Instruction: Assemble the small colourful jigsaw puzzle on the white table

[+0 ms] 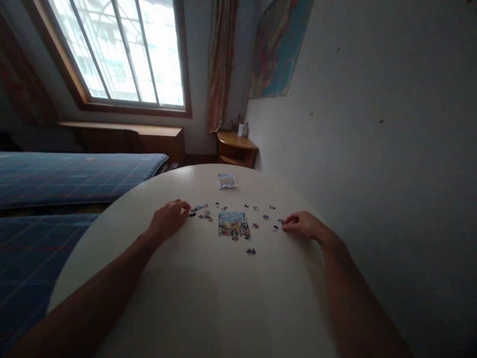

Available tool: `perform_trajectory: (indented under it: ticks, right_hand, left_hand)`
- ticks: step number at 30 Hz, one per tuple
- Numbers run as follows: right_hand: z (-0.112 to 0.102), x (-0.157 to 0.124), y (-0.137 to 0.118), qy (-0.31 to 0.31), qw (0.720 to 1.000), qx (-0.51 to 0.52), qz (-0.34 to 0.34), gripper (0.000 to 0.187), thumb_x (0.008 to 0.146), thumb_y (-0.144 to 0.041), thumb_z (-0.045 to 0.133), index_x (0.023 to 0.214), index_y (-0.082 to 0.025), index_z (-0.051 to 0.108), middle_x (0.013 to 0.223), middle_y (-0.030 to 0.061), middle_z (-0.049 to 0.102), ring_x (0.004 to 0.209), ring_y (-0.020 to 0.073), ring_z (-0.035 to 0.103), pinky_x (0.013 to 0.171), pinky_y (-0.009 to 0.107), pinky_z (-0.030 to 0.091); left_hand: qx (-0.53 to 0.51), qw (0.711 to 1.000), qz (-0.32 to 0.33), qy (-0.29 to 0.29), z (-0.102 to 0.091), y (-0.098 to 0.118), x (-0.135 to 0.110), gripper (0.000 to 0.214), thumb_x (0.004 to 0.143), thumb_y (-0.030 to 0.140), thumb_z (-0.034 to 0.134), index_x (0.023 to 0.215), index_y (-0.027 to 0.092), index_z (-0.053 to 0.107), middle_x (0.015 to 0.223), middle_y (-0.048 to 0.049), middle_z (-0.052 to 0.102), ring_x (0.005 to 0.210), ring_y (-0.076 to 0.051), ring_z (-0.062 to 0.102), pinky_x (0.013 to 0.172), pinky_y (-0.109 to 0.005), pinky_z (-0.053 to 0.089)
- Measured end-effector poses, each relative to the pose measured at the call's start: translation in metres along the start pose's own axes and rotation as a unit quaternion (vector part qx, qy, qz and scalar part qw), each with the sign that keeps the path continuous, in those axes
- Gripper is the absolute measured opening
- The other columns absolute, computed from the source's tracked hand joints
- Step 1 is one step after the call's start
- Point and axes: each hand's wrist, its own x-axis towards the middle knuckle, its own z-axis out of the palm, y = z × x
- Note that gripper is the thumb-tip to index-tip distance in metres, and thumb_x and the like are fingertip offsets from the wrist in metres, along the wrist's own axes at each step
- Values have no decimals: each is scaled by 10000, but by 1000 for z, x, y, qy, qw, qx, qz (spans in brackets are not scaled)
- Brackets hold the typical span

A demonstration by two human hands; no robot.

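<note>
A partly assembled, colourful jigsaw puzzle (pixel 234 223) lies flat mid-table, its lower edge uneven with knobs. My left hand (pixel 169 219) is left of it, fingers pinched at a dark puzzle piece (pixel 192 213) by the fingertips. Beside that piece is a loose cluster of puzzle pieces (pixel 206 216). On the right, my right hand (pixel 307 226) has thumb and forefinger closed at the edge of another puzzle piece (pixel 280 222); a further puzzle piece (pixel 275 228) lies close by. One single puzzle piece (pixel 251 251) rests nearer to me, below the puzzle.
The round white table (pixel 179 298) carries a small printed picture packet (pixel 227 181) behind the puzzle. Several loose pieces (pixel 266 217) are scattered right of the puzzle. A wall (pixel 372 174) runs along the right; a bed with a plaid mattress (pixel 74 174) stands left.
</note>
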Motion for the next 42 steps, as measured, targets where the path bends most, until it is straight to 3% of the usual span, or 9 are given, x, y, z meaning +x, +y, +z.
perform_trajectory:
  ticks: [11, 19, 25, 36, 42]
  right_hand:
    - [1, -9, -12, -73, 997, -31, -20, 227, 689, -340, 740, 824, -166, 794, 830, 97, 762, 804, 238, 669, 693, 307, 457]
    - [12, -16, -26, -156, 984, -12, -80, 225, 661, -320, 744, 817, -159, 761, 801, 62, 737, 712, 180, 618, 640, 270, 433]
    - [18, -23, -40, -173, 976, 10, -130, 189, 689, -257, 702, 832, -135, 718, 756, 42, 699, 645, 135, 569, 586, 243, 395]
    - [18, -20, -40, -174, 968, 41, -178, 303, 763, -420, 693, 849, -131, 719, 792, 53, 714, 694, 151, 600, 640, 262, 430]
    - [19, -19, -41, -181, 959, 60, -211, 424, 830, -468, 636, 1099, -153, 729, 1000, 86, 742, 861, 197, 648, 770, 305, 468]
  left_hand:
    - [-39, 997, 70, -9, 6, 16, -3, 229, 925, 275, 495, 971, 242, 717, 1055, -56, 709, 952, -232, 655, 771, -331, 527]
    - [-42, 992, 116, 9, 16, 22, -4, 220, 933, 283, 496, 964, 252, 711, 1066, -52, 706, 988, -235, 636, 740, -314, 536]
    - [-41, 989, 142, 11, 16, 25, -6, 236, 955, 283, 464, 955, 241, 697, 1052, -52, 702, 990, -228, 627, 754, -310, 533]
    - [-45, 989, 143, 6, 17, 25, -6, 235, 958, 289, 460, 968, 243, 691, 1061, -46, 699, 1005, -225, 623, 769, -312, 523]
    - [-41, 990, 137, -3, 16, 27, -7, 240, 947, 291, 466, 962, 251, 701, 1066, -43, 701, 1007, -228, 627, 796, -330, 534]
